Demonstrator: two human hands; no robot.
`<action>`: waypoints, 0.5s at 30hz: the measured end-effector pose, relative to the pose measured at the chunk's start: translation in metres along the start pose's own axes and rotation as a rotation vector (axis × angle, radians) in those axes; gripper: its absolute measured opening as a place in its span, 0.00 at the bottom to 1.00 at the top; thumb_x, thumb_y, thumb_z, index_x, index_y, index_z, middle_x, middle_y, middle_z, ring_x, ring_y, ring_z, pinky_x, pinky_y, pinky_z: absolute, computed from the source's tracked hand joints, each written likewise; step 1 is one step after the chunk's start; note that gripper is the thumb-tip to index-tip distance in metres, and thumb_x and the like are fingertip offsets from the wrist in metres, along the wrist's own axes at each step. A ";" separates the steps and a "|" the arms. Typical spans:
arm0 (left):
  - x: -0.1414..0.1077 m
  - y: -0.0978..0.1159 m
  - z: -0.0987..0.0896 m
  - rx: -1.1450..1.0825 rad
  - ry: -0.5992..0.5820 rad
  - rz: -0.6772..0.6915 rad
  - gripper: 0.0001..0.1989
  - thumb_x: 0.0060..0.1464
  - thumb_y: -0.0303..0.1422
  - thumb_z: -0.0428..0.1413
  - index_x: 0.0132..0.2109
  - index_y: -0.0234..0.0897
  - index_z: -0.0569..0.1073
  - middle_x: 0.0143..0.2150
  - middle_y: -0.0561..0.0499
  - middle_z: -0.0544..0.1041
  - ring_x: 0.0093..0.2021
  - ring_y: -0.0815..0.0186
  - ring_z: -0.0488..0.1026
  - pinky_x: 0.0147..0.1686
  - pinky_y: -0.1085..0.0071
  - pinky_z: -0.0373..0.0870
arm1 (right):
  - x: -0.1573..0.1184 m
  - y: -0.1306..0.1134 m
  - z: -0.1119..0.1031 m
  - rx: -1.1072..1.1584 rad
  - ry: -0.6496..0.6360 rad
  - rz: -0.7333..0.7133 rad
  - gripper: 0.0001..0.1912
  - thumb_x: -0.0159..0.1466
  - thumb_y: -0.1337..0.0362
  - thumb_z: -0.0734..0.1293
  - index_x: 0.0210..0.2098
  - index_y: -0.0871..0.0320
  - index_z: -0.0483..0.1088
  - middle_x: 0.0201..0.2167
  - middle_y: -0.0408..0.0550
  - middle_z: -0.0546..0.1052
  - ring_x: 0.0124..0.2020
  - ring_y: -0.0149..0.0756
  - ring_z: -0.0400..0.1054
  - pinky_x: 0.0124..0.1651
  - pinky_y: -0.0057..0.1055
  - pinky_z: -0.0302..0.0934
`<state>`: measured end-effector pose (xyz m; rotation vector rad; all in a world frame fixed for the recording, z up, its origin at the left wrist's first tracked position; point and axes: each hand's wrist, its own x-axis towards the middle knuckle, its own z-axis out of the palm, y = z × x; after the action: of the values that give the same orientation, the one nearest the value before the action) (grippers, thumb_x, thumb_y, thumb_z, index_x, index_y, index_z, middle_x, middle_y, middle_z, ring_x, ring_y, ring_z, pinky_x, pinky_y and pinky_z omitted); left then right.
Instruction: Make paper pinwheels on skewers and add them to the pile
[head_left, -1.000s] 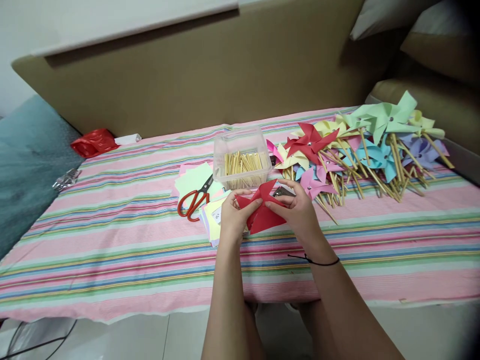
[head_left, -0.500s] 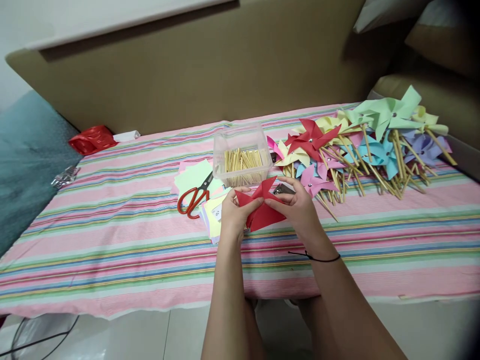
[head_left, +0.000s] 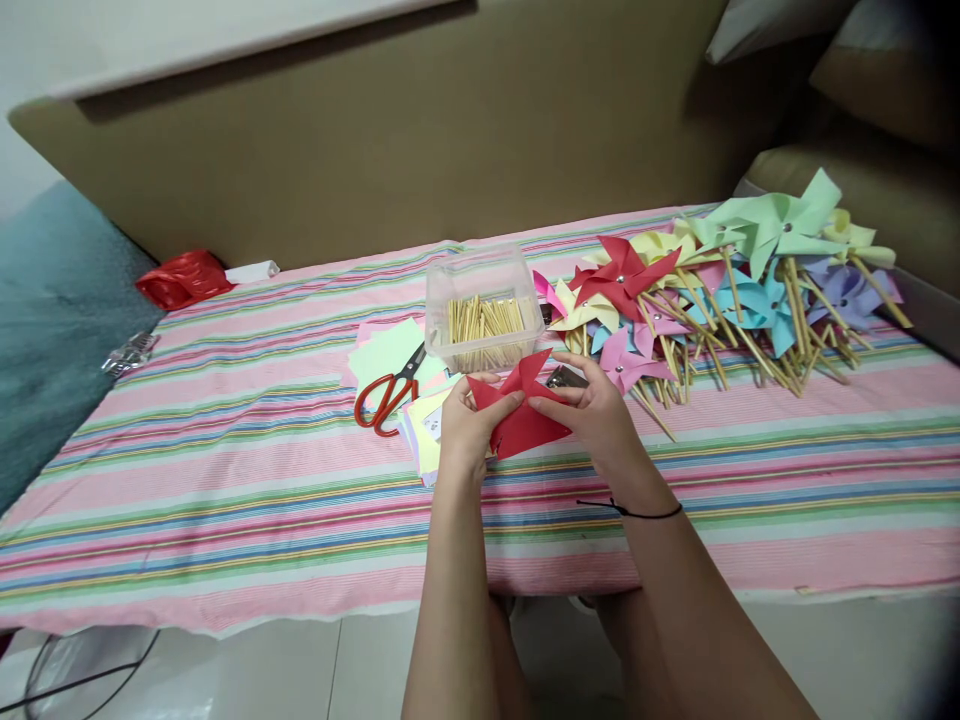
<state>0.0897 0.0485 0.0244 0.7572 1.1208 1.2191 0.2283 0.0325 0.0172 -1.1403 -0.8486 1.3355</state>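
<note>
Between my two hands is a red paper pinwheel (head_left: pixel 529 432), some of its blades folded in toward the middle and others sticking up. My left hand (head_left: pixel 471 418) pinches its left side, thumb on the paper near the centre. On the right side my right hand (head_left: pixel 589 408) grips it between thumb and fingers; a black cord circles that wrist. No stick shows on this pinwheel. Just beyond the hands stands a clear plastic box (head_left: pixel 484 352) of short wooden sticks (head_left: pixel 486 320). Left of my left hand lie red-handled scissors (head_left: pixel 391 398) on coloured paper sheets (head_left: pixel 375 352).
A heap of finished pinwheels on sticks (head_left: pixel 622 280) covers the right side of the striped cloth (head_left: pixel 262 480). A small dark item (head_left: pixel 566 378) sits behind my right hand. At the far left are a red plastic bag (head_left: pixel 184 280) and a crumpled clear wrapper (head_left: pixel 130 354).
Both hands stay nearly in place, still holding the red paper. The left thumb has shifted slightly across the folds near the centre; everything else looks the same.
</note>
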 end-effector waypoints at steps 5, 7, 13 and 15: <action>0.000 0.000 0.001 -0.020 -0.016 0.001 0.24 0.31 0.32 0.69 0.37 0.36 0.67 0.27 0.54 0.75 0.26 0.67 0.72 0.29 0.71 0.69 | 0.000 -0.001 -0.001 -0.006 0.002 0.005 0.35 0.45 0.60 0.77 0.50 0.51 0.63 0.28 0.44 0.81 0.32 0.45 0.78 0.36 0.40 0.73; 0.001 0.000 0.001 -0.024 -0.015 -0.004 0.25 0.30 0.32 0.69 0.37 0.36 0.67 0.27 0.54 0.75 0.26 0.67 0.73 0.29 0.70 0.69 | 0.000 -0.002 -0.002 -0.006 -0.005 0.005 0.35 0.45 0.60 0.77 0.50 0.51 0.62 0.28 0.44 0.81 0.32 0.45 0.78 0.36 0.41 0.73; 0.001 -0.001 0.000 0.003 -0.013 0.000 0.26 0.29 0.32 0.70 0.38 0.37 0.68 0.26 0.55 0.74 0.25 0.67 0.72 0.29 0.70 0.69 | 0.000 -0.003 -0.002 -0.020 -0.006 0.013 0.37 0.45 0.60 0.77 0.52 0.52 0.62 0.28 0.44 0.81 0.33 0.45 0.78 0.38 0.41 0.73; 0.001 -0.001 0.000 0.014 -0.011 0.009 0.26 0.29 0.32 0.70 0.38 0.37 0.68 0.26 0.55 0.74 0.25 0.68 0.72 0.30 0.70 0.69 | 0.001 -0.002 -0.003 -0.022 -0.004 0.007 0.37 0.45 0.60 0.77 0.52 0.51 0.62 0.28 0.44 0.81 0.33 0.45 0.77 0.38 0.42 0.73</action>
<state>0.0899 0.0495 0.0230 0.7787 1.1189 1.2142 0.2315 0.0329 0.0185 -1.1592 -0.8647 1.3377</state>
